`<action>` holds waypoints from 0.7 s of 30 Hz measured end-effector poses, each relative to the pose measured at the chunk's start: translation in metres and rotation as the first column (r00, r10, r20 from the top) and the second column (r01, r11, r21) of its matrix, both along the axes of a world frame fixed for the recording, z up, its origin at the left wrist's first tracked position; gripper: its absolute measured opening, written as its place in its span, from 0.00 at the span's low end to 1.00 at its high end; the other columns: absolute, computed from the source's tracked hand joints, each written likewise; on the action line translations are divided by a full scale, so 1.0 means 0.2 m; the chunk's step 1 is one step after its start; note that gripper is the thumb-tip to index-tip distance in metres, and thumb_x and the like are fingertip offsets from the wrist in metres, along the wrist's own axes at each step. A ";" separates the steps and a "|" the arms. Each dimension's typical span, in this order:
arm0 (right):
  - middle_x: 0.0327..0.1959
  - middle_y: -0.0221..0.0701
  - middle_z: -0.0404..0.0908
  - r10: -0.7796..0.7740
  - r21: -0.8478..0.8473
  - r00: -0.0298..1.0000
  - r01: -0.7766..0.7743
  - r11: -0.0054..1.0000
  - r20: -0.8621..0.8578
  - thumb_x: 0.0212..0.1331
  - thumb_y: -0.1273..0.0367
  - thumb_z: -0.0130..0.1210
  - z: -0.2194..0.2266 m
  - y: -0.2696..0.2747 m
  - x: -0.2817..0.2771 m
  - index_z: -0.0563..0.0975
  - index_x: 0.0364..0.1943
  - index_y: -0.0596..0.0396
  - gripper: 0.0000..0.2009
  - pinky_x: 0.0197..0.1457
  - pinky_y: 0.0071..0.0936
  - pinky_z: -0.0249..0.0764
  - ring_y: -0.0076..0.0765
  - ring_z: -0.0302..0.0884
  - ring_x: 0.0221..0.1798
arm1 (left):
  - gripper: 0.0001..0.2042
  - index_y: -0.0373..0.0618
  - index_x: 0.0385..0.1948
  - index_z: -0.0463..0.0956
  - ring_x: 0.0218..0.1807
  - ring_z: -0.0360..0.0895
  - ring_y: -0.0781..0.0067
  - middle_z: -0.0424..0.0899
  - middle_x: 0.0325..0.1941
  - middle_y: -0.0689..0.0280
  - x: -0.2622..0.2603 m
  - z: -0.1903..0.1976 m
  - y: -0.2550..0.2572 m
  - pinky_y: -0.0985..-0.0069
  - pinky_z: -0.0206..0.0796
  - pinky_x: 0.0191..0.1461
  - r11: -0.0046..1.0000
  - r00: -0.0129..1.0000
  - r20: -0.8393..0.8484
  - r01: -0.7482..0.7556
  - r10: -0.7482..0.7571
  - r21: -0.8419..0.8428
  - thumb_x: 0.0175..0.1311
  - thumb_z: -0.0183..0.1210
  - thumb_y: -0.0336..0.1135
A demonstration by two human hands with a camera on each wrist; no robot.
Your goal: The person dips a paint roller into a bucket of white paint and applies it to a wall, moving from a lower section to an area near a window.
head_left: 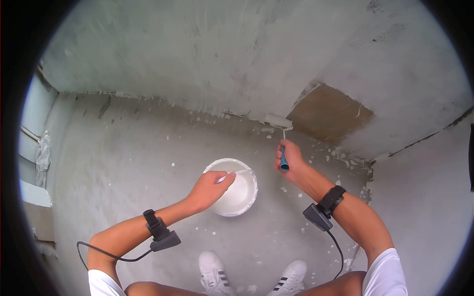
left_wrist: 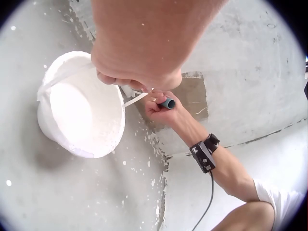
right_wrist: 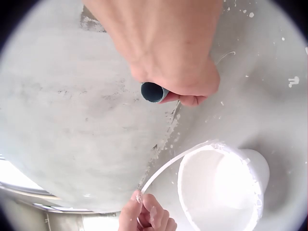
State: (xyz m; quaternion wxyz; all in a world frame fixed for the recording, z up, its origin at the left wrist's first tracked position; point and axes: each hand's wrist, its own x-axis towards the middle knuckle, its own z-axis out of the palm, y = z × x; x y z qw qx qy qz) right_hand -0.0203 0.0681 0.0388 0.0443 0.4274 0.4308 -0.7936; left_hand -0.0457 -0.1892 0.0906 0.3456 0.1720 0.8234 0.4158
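Observation:
A paint roller with a teal handle (head_left: 284,160) is gripped in my right hand (head_left: 293,160). Its white roller sleeve (head_left: 279,121) lies against the foot of the wall, beside a bare brown patch (head_left: 333,112). My left hand (head_left: 210,190) holds the thin white handle (right_wrist: 166,169) of a white bucket (head_left: 254,192). White paint (head_left: 237,197) shows inside the bucket, and the rim is crusted with it. In the left wrist view the bucket (left_wrist: 48,122) appears tilted, its mouth toward the camera. The roller's far end is hidden behind my right hand in the right wrist view.
The grey wall (head_left: 197,54) meets the concrete floor (head_left: 123,148) along a rough, paint-spattered joint. Another wall (head_left: 424,197) stands at the right. White shoes (head_left: 213,274) are just below the bucket. A plastic-wrapped pipe (head_left: 43,153) runs along the left side.

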 end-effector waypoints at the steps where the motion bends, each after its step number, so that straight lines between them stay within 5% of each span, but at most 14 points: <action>1: 0.21 0.28 0.67 0.014 0.023 1.000 -0.013 1.000 -0.020 0.62 0.65 0.44 0.04 0.00 0.02 0.67 0.32 0.53 0.07 0.19 0.27 0.62 0.26 0.63 0.19 | 0.24 0.37 0.21 0.70 0.25 0.59 0.76 0.66 0.18 0.68 0.00 0.00 0.00 0.71 0.57 0.32 1.000 1.000 -0.004 0.001 -0.001 0.003 0.71 0.50 0.50; 11: 0.15 0.25 0.63 0.065 0.202 0.976 -0.023 0.979 -0.206 0.67 0.60 0.42 0.47 -0.08 0.19 0.65 0.33 0.51 0.11 0.18 0.27 0.58 0.26 0.58 0.12 | 0.23 0.36 0.23 0.73 0.28 0.61 0.78 0.67 0.20 0.69 0.00 -0.03 -0.06 0.73 0.58 0.34 1.000 0.997 -0.065 0.028 -0.028 -0.003 0.70 0.51 0.51; 21: 0.14 0.26 0.64 0.107 0.393 0.937 0.034 0.919 -0.332 0.65 0.60 0.50 0.60 -0.11 0.27 0.65 0.30 0.51 0.12 0.17 0.25 0.61 0.25 0.61 0.12 | 0.23 0.37 0.23 0.72 0.27 0.60 0.79 0.65 0.19 0.70 0.01 -0.04 -0.06 0.74 0.57 0.34 0.999 0.998 -0.054 0.034 -0.033 0.017 0.70 0.50 0.50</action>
